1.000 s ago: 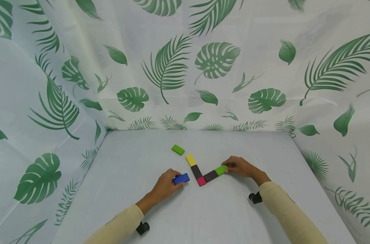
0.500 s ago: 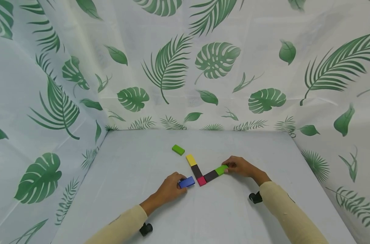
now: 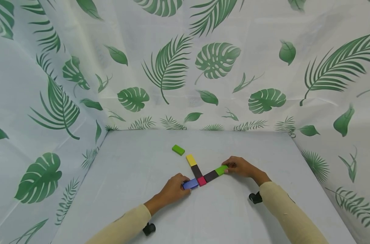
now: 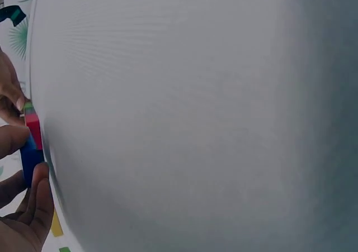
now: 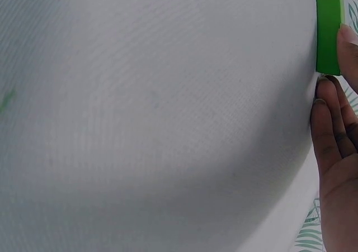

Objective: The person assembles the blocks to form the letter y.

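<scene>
On the pale table the left hand pinches a blue block between thumb and fingers, the block lying flat with its far end touching a red block. From the head view the fingers cover the near end of the blue block, so only part of it shows. The right hand has its fingertips curled onto the outer end of a green block, gripping it at the end of a row that runs through a dark block down to the red one. A second dark block and a yellow block lead away from the red block toward the back, and another green block lies apart, beyond the yellow one. Both wrist views are mostly filled by the table surface, blurred and close: the left wrist view shows only slivers of blue and red at the frame edge beside the fingers, and the right wrist view cuts the green block off at the top right corner. A leaf-print cloth hangs behind and at both sides.
</scene>
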Motion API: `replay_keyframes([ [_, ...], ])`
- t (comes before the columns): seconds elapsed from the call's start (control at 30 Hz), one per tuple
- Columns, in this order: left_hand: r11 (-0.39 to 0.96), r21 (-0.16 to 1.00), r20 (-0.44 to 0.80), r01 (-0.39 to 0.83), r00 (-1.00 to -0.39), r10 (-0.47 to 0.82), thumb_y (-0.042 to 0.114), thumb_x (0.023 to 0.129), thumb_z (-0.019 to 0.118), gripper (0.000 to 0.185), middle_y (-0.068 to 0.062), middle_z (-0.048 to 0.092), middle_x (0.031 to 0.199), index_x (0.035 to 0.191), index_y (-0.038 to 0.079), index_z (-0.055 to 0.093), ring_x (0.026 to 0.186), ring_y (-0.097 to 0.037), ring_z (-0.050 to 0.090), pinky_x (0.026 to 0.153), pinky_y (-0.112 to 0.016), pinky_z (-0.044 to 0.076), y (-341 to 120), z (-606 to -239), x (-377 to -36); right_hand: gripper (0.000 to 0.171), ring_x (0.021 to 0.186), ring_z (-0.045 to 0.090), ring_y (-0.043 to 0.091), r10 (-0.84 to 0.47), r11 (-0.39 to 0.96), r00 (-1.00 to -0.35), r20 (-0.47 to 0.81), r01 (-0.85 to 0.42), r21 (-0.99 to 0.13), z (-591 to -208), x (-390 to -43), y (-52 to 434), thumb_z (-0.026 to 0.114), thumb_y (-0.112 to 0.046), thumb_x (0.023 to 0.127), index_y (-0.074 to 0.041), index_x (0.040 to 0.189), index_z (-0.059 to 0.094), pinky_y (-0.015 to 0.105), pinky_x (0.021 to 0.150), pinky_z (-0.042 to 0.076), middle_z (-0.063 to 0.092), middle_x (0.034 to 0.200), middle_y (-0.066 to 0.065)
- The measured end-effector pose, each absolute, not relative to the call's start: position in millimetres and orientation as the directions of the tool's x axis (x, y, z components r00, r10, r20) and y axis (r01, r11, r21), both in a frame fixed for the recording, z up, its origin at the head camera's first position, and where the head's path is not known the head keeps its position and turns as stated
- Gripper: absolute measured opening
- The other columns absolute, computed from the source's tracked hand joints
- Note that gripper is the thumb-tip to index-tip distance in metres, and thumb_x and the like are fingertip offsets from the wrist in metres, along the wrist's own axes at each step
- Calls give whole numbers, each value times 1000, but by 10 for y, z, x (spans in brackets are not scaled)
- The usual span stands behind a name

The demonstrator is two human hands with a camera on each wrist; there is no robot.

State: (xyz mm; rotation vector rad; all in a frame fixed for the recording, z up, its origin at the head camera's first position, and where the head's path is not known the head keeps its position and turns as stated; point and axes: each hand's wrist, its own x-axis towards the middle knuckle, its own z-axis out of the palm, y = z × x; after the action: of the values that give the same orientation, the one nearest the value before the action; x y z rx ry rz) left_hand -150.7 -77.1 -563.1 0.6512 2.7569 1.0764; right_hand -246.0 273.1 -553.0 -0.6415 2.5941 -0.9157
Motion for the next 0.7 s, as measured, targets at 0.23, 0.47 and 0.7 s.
replay_keyframes([
  [0.23, 679, 643, 37, 354, -900, 434, 19, 85, 81, 34, -2, 63, 95, 114, 4, 72, 76, -2, 51, 66, -16, 46, -726, -5627, -1505, 36, 89, 53, 14, -508, 694, -850, -137, -310, -650, -5532, -2466, 2736, 75, -23, 91, -8, 123, 70, 28, 81, 47, 63, 100, 0],
  [0.47, 687, 629, 43, 364, -899, 437, 18, 84, 81, 32, -1, 63, 93, 111, 4, 73, 75, -2, 51, 66, -16, 45, -705, -5647, -1509, 36, 89, 53, 13, -516, 691, -846, -135, -318, -650, -5548, -2473, 2746, 75, -24, 91, -8, 123, 70, 28, 81, 47, 64, 100, -1],
  [0.7, 685, 629, 57, 369, -900, 432, 18, 84, 81, 31, -1, 62, 91, 110, 4, 72, 74, -3, 51, 66, -16, 45, -685, -5650, -1509, 36, 88, 54, 13, -526, 683, -841, -126, -329, -651, -5553, -2474, 2753, 75, -23, 91, -8, 124, 70, 27, 80, 47, 64, 100, -1],
])
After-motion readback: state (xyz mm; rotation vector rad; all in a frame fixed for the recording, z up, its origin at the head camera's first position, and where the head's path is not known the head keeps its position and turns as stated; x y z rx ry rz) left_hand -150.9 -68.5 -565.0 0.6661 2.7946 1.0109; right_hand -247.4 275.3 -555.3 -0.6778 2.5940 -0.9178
